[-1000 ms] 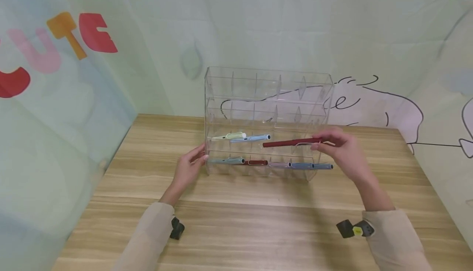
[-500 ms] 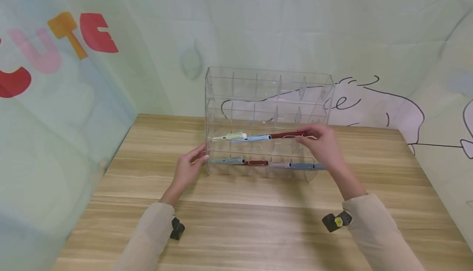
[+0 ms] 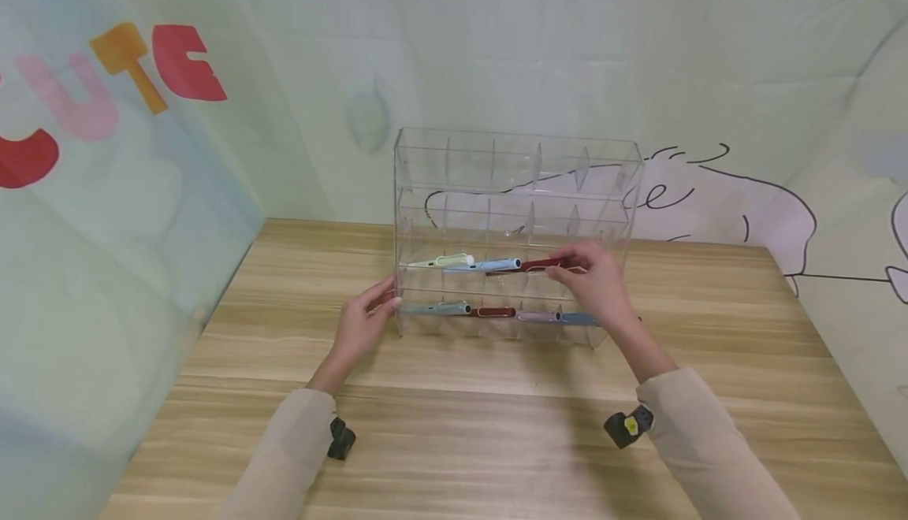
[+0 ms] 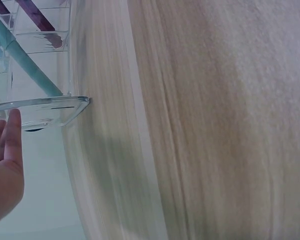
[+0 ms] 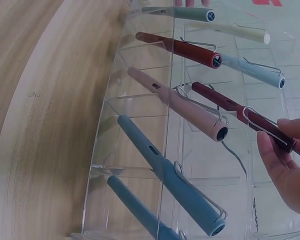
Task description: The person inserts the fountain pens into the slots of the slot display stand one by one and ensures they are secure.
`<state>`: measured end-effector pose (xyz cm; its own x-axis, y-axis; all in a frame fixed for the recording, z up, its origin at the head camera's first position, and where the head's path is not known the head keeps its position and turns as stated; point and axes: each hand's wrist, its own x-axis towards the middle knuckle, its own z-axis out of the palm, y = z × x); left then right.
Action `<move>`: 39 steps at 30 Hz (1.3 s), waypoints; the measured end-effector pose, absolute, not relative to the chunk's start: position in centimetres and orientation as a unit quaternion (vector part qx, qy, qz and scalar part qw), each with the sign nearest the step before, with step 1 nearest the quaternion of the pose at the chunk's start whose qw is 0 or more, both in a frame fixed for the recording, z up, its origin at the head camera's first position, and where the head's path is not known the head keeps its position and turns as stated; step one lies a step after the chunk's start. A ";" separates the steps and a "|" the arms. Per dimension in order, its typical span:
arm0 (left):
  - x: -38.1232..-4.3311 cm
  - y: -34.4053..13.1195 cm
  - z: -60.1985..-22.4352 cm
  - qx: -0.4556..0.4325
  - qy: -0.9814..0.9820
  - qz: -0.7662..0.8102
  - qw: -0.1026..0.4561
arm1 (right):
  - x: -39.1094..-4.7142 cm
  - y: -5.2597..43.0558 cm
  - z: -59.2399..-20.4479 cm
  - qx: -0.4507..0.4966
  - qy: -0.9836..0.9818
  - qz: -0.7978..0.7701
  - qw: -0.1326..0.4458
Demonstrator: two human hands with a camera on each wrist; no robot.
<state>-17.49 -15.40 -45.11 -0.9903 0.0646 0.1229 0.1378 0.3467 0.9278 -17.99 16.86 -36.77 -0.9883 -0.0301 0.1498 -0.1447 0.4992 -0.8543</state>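
My right hand (image 3: 596,280) pinches the cap end of a dark red fountain pen (image 5: 225,107) between thumb and fingers. Its other end reaches into the second-lowest row of a clear acrylic rack (image 3: 512,142), right of the light blue pen (image 3: 496,265) and pale green pen (image 3: 450,261). My left hand (image 3: 363,323) rests against the rack's left side, with fairly straight fingers (image 4: 14,135) by the panel. The bottom row bears a teal pen (image 3: 447,309), a red pen (image 3: 494,312), a pink pen (image 5: 190,110) and blue pens (image 5: 185,192), partly behind my right hand in the head view.
The rack stands on a wooden table (image 3: 468,441) near its back edge. No pens show in its two upper rows. A printed curtain (image 3: 319,110) hangs behind and beside the table.
My right hand has moved left and carried the dark red pen from in front of the rack into the second-lowest row. My left hand has stayed at the rack's side.
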 end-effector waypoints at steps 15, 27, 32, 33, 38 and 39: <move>-17.5 -15.5 -44.8 -0.061 -0.816 -0.575 0.025 | -17.5 17.9 -36.6 0.096 -0.880 0.459 0.074; -17.4 -15.5 -44.5 -0.054 -0.816 -0.575 0.015 | -17.8 17.7 -36.7 0.086 -0.886 0.448 0.088; -17.4 -15.5 -44.5 -0.051 -0.818 -0.573 0.010 | -17.8 17.8 -36.8 0.081 -0.888 0.446 0.078; -17.4 -15.5 -44.6 -0.051 -0.818 -0.572 0.010 | -17.7 17.8 -36.8 0.081 -0.888 0.446 0.076; -17.4 -15.4 -44.7 -0.055 -0.819 -0.571 0.014 | -17.5 17.8 -36.8 0.089 -0.887 0.446 0.079; -17.3 -15.4 -44.7 -0.054 -0.820 -0.570 0.015 | -17.5 17.8 -36.9 0.092 -0.886 0.448 0.081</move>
<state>-17.35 -15.43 -44.66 -0.9938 0.0715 0.0852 0.1048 0.3443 0.9330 -17.47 17.84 -36.88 -0.9701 -0.0909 0.2252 -0.2353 0.5815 -0.7788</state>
